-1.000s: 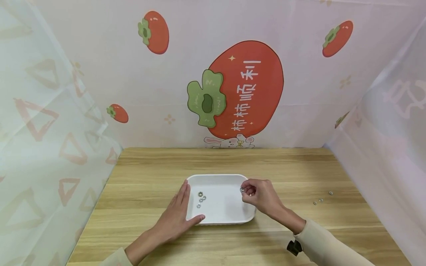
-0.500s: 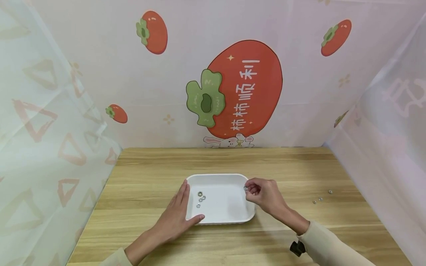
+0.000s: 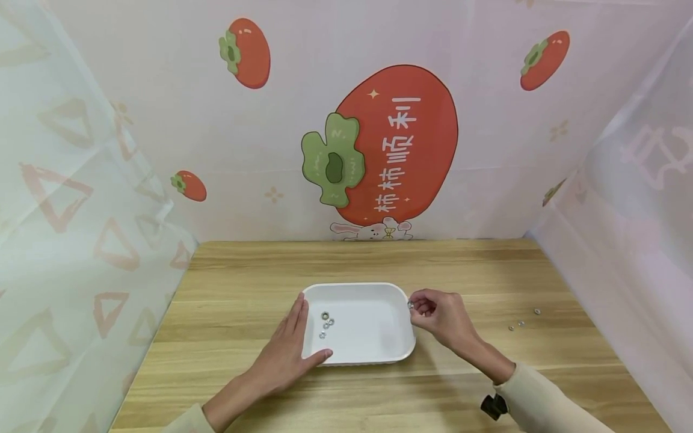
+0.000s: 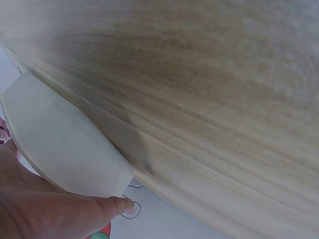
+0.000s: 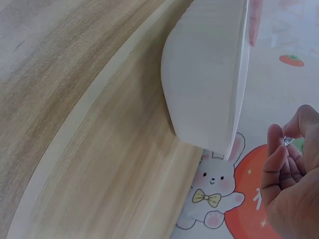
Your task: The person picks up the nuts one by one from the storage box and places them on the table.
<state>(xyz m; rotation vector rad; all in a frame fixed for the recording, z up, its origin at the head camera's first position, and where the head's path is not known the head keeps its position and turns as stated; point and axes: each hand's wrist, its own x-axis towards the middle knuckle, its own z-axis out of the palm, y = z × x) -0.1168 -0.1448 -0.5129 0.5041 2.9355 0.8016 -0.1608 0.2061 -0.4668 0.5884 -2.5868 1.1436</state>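
Observation:
A white tray [image 3: 373, 325] stands on the wooden table, its side wall showing in both wrist views. Toward its left end lie several small metal nuts [image 3: 325, 316], the rearmost one darker and larger. My left hand [image 3: 281, 355] rests along the tray's left edge with straight fingers, the thumb stretched over the front rim. At the tray's right rim, my right hand [image 3: 441, 319] pinches a small shiny nut [image 5: 287, 141] between thumb and fingertips, the other fingers curled. In the head view this nut is partly covered by the fingertips.
On the table [image 3: 243, 270] to the right lie a few more small metal nuts [image 3: 521, 323]. A printed cloth backdrop [image 3: 243, 138] rises behind the table and along both sides. A black device [image 3: 494, 407] hangs under the right sleeve.
My right hand has moved right with the pinched nut, from over the tray's inside to its right rim. The left hand and the nuts in the tray stay in place.

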